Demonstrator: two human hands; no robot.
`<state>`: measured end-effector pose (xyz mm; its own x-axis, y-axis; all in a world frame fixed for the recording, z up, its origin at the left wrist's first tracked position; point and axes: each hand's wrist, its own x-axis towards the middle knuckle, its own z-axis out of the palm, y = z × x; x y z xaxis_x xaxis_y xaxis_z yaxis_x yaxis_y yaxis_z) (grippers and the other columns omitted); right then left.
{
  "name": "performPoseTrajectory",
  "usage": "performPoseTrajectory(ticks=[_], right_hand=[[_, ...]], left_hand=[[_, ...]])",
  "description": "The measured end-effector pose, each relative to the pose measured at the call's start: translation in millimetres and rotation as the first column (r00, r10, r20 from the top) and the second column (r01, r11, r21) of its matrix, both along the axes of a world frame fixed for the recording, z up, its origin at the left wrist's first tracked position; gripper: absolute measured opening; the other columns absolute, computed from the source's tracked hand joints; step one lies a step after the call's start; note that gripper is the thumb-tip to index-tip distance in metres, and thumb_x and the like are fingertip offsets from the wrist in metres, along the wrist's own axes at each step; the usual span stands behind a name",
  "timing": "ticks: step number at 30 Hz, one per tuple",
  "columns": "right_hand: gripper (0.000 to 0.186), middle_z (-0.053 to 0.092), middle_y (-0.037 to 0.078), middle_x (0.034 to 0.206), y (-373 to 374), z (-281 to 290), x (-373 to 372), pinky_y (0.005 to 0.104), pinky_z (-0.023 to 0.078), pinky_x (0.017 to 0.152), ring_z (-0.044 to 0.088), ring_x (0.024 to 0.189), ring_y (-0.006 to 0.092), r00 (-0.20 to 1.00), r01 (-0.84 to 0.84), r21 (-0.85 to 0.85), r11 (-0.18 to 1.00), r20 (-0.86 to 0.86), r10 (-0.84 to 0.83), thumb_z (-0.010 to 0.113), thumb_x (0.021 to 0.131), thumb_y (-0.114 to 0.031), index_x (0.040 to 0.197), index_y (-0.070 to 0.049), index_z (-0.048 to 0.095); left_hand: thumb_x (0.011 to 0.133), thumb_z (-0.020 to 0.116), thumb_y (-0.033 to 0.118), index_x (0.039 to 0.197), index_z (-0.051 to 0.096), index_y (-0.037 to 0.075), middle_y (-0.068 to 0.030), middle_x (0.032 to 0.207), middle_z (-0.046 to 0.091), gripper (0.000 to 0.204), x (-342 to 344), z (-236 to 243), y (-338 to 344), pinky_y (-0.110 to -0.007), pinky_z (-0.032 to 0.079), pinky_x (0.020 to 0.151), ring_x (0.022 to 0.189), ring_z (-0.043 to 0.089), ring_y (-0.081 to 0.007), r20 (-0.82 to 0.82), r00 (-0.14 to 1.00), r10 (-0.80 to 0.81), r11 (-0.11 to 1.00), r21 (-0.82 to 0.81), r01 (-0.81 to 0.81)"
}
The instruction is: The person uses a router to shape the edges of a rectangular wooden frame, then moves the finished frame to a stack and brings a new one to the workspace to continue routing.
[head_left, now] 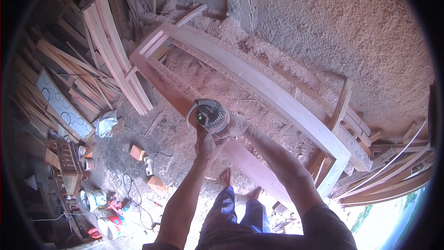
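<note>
My left hand (206, 145) and my right hand (232, 127) are closed around a dark, round-topped power tool (212, 115). It looks like a router, with vents and a small green spot on its casing, and a cord loops off its left side. The tool sits over the near long board (167, 87) of a big wooden frame. That board passes under the tool and my hands. The frame's far long board (263, 83) runs beyond them, joined by short pieces at both ends. My fingers and the tool's underside are partly hidden.
Wood shavings (196, 71) cover the ground inside the frame. Stacked planks (113, 55) lean at the left. Wood blocks (137, 153), a loose cable (134, 194) and buckets (94, 200) lie at lower left. A rough wall (333, 28) rises behind; curved boards (393, 185) stand at right.
</note>
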<state>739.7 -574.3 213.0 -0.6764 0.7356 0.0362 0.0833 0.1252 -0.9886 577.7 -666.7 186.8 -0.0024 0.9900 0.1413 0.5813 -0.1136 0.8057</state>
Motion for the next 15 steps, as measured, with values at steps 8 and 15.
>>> performPoseTrajectory(ticks=[8, 15], right_hand=[[0.082, 0.070, 0.003, 0.117, -38, 0, 35, 0.0325, 0.050, 0.105, 0.064, 0.109, 0.0153, 0.990, 0.010, -0.115, 0.993, -0.141, -0.027, 0.092, 0.058, -0.016, 0.132, -0.010, 0.057], [0.087, 0.069, 0.003, 0.125, -67, -17, 75, 0.0332, 0.048, 0.107, 0.062, 0.114, 0.0151, 0.998, 0.059, -0.006, 0.998, -0.015, -0.059, 0.093, 0.061, -0.015, 0.140, -0.011, 0.055]], left_hand=[[0.070, 0.095, 0.025, 0.153, 0.039, 0.008, -0.0227, 0.150, 0.045, 0.101, 37, 1, -36, -0.049, 0.047, 0.110, 0.135, 0.051, -0.0413, -0.171, 0.984, 0.053, 0.994, 0.098, -0.037], [0.077, 0.090, 0.025, 0.154, 0.036, 0.009, -0.0195, 0.150, 0.043, 0.095, 74, 11, -69, -0.048, 0.048, 0.109, 0.137, 0.049, -0.0368, -0.059, 0.998, -0.038, 0.997, 0.060, 0.042]])
